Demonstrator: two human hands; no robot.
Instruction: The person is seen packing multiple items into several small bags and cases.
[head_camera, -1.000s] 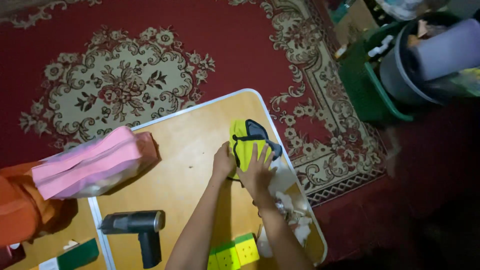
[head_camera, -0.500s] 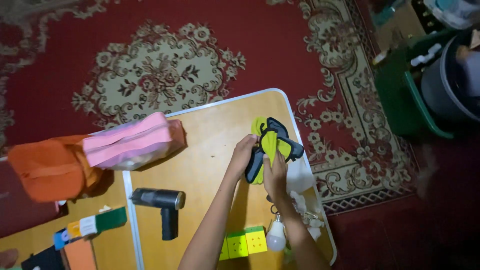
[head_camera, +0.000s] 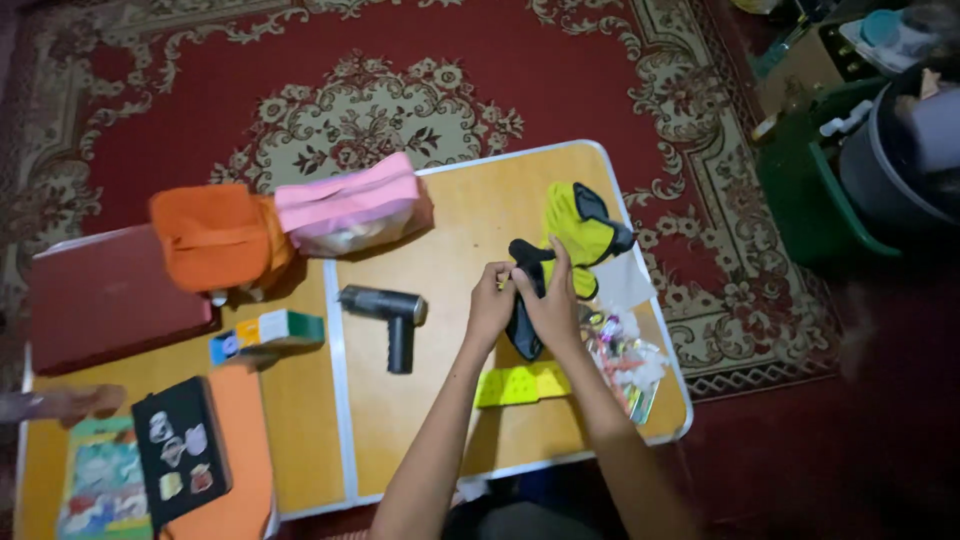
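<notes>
So a yellow-and-black glove (head_camera: 575, 235) is held up just above the wooden tabletop (head_camera: 450, 215), right of centre in the frame. The left hand (head_camera: 490, 300) is closed around the glove's dark lower part, with the fingers (head_camera: 497, 272) curled in tight, and the right hand (head_camera: 552, 300) is pressed against the same dark section from the other side, its fingers pinched on the fabric too. The yellow part of the glove is stuck out toward the upper right, over the tabletop's far right edge. Just below the hands a flat yellow-green block (head_camera: 520, 385) is laid on the wood, and a heap of crinkly plastic wrappers (head_camera: 625, 355) is piled just right of the right wrist. A dark grey handheld tool (head_camera: 390, 315) is parked left of the hands, near but not touching. Further up and left, a pink pouch (head_camera: 350, 210) is propped against an orange bag (head_camera: 215, 235), with a dark red flat case (head_camera: 105, 300) beside that. A red patterned carpet (head_camera: 300, 80) is spread under everything.
</notes>
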